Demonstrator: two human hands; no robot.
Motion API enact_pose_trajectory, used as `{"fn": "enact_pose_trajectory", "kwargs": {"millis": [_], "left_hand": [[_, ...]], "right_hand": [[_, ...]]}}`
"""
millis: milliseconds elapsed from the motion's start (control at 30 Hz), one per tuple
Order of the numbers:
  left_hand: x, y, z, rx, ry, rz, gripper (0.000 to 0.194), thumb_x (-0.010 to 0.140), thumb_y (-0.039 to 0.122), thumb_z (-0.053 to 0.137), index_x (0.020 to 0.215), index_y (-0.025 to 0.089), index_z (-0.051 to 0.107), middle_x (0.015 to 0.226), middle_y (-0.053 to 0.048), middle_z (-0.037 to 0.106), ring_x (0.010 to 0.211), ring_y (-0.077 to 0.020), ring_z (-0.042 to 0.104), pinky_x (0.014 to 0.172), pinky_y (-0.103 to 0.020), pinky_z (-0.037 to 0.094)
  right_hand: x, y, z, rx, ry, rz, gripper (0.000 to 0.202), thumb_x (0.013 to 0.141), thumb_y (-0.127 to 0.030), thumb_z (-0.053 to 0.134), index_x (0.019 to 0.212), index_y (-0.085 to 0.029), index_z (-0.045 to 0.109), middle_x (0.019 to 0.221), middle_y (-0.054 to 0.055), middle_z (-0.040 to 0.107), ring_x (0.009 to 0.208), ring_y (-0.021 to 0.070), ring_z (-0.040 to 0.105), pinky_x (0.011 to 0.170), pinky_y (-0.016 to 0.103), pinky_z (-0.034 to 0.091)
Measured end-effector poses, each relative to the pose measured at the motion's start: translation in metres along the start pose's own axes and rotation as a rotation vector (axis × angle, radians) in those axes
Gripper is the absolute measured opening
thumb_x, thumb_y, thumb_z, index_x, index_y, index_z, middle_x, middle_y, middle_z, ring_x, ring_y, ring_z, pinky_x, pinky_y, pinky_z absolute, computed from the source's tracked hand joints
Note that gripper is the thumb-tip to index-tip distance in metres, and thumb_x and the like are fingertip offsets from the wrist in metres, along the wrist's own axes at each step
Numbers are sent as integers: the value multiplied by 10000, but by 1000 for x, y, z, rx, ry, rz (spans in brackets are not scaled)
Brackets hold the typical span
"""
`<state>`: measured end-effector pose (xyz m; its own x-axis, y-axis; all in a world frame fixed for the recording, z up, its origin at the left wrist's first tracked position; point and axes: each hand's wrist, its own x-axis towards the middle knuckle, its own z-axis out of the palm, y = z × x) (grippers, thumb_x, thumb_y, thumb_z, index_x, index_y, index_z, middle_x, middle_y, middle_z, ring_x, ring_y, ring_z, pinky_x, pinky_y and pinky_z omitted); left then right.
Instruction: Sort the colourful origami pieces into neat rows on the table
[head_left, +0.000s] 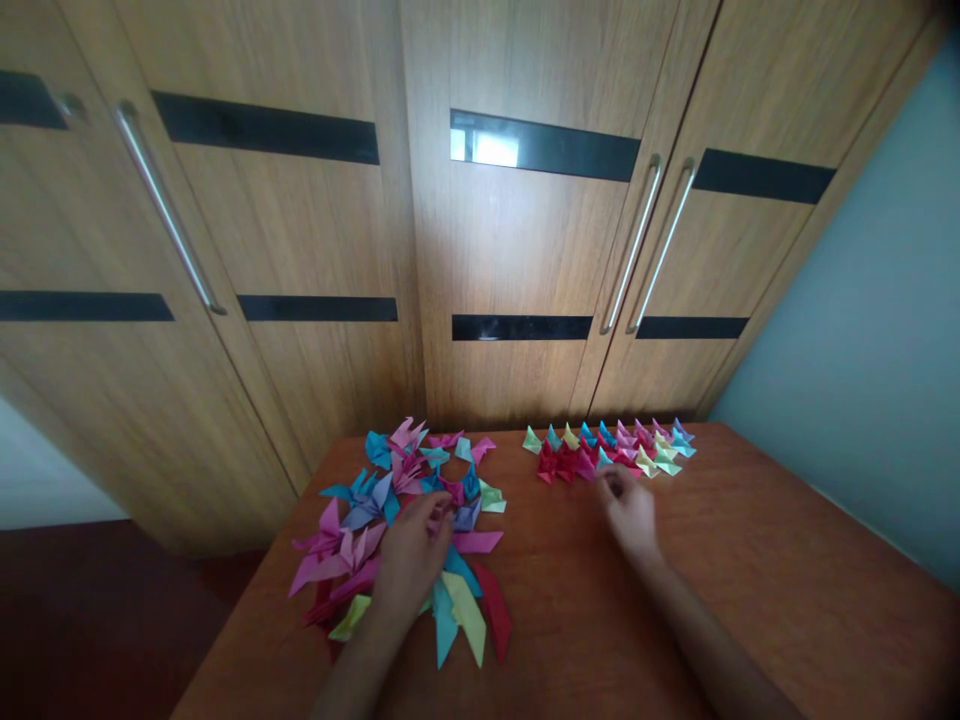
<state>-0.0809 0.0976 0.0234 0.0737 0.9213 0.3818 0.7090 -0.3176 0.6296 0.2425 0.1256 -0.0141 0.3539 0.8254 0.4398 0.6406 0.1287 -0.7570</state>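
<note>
Many folded paper pieces in pink, blue, yellow, green and red form a loose pile on the left of the table. My left hand is over the right part of that pile, fingers curled together near a pink piece; what they hold, if anything, is hard to make out. Neat rows of small folded paper pieces stand at the table's back right. At the front edge of these rows is my right hand, its thumb and fingers pinched beside a light blue piece. Whether something sits in that pinch is too small to tell.
The reddish-brown wooden table reaches back to a wooden wardrobe with long metal handles and black strips. A pale blue wall runs along the right side. Dark red floor shows at the left.
</note>
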Motion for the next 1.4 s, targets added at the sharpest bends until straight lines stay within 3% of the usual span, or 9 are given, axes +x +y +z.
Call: {"fn": "enact_pose_trajectory", "kwargs": {"millis": [67, 167, 433, 767, 933, 1133, 1400], "left_hand": [[-3, 6, 3, 128, -55, 64, 238, 831, 190, 466, 1027, 201, 602, 1014, -63, 656, 934, -216, 616, 841, -350, 481], [-6, 14, 3, 304, -114, 92, 289, 831, 174, 461, 1089, 207, 588, 1093, -75, 627, 995, -235, 594, 874, -365, 466], [-9, 12, 9, 544, -220, 47, 382, 821, 166, 479, 1194, 167, 565, 1215, -126, 599, 1119, -292, 531, 918, -414, 432], [-6, 12, 8, 468, -196, 63, 338, 831, 122, 463, 1100, 247, 624, 1119, -73, 667, 1039, -242, 599, 893, -366, 443], [-6, 9, 11, 367, -72, 78, 279, 830, 126, 481, 1030, 231, 645, 1055, -68, 687, 967, -234, 632, 860, -365, 471], [-8, 10, 15, 81, 68, 164, 221, 839, 183, 509, 1015, 225, 635, 1014, -50, 693, 928, -208, 646, 834, -346, 508], [-16, 24, 20, 5, -56, 228, 253, 854, 174, 491, 1043, 247, 641, 1037, -40, 688, 984, -194, 630, 895, -340, 491]], "right_hand": [[-16, -25, 27, 69, -179, -56, 237, 801, -376, 484, 778, -189, 628, 666, 28, 658, 608, 171, 599, 571, 244, 430], [-36, -46, 52, 88, -309, -72, 171, 787, -297, 490, 717, -202, 613, 583, -2, 609, 541, 152, 566, 519, 228, 393], [-50, -49, 50, 61, -377, -98, 168, 807, -279, 472, 718, -201, 592, 574, -16, 552, 538, 142, 531, 522, 227, 359], [-50, -46, 50, 95, -395, -97, 124, 785, -222, 475, 714, -202, 574, 578, -22, 553, 537, 133, 522, 523, 221, 351], [-51, -48, 48, 124, -387, -94, 155, 819, -261, 475, 715, -202, 574, 577, -19, 562, 540, 137, 531, 536, 225, 367], [-52, -56, 41, 261, -415, -66, 258, 883, -366, 445, 796, -185, 607, 639, 10, 615, 574, 141, 563, 544, 232, 413], [-58, -59, 38, 427, -501, -95, 352, 833, -413, 556, 1122, -215, 587, 981, 62, 672, 771, 167, 623, 627, 255, 481]]}}
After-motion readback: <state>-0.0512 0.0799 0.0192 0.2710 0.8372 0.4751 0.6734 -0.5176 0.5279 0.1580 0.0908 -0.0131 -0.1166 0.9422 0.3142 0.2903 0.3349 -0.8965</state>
